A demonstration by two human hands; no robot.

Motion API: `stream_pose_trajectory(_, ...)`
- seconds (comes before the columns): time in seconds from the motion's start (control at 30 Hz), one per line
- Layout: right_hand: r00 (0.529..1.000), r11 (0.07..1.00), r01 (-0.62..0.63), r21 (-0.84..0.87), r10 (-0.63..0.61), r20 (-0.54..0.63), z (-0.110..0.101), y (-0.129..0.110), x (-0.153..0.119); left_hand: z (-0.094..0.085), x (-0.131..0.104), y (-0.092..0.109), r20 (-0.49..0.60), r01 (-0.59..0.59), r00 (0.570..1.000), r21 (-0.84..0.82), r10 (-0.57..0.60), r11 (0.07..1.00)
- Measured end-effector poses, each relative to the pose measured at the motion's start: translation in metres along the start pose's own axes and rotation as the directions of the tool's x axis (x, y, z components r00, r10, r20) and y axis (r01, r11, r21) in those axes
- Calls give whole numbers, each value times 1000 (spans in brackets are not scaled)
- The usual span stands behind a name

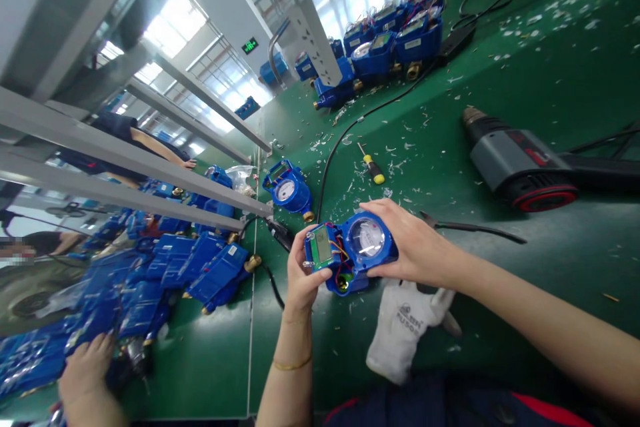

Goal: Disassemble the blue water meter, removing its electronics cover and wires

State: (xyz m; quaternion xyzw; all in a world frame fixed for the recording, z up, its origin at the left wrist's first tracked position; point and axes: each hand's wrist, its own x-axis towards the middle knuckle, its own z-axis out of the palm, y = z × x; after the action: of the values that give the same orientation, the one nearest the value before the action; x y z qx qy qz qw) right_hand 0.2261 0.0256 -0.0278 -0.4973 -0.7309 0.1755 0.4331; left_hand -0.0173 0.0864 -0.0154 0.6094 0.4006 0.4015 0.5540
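Note:
My left hand (303, 278) grips a green circuit board with a small display (323, 247) at the left side of an opened blue meter. Thin coloured wires run from the board into the blue housing (345, 283). My right hand (407, 240) is wrapped round the right side of the meter's round clear dial (367, 238). A white glove (397, 330) lies on the green table just below the meter. Beyond my hands, a second blue meter (290, 190) stands with its lid raised.
A heat gun (525, 167) lies at the right, near cutting pliers (475, 228). A yellow screwdriver (373, 168) and black cable cross the mid-table area. More meters (417, 37) stand behind. Grey frame bars (150, 177), piled blue meters (217, 273) and another person's hand (87, 370) are at left.

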Motion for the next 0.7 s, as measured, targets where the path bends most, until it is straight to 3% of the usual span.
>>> stream_pose_trajectory(0.17, 996, 997, -69, 28, 68, 53, -2, 10, -5, 5, 2, 3, -6, -33, 999, 96, 34, 995)
stream_pose_trajectory(0.43, 981, 991, -130, 41, 123, 150, -4, 27, -6, 9, 5, 7, 15, -129, 992, 87, 128, 988)
stream_pose_trajectory(0.7, 971, 983, -181, -35, 184, 154, -5, 23, -10, 11, 1, 20, 47, -202, 979, 185, 197, 962)
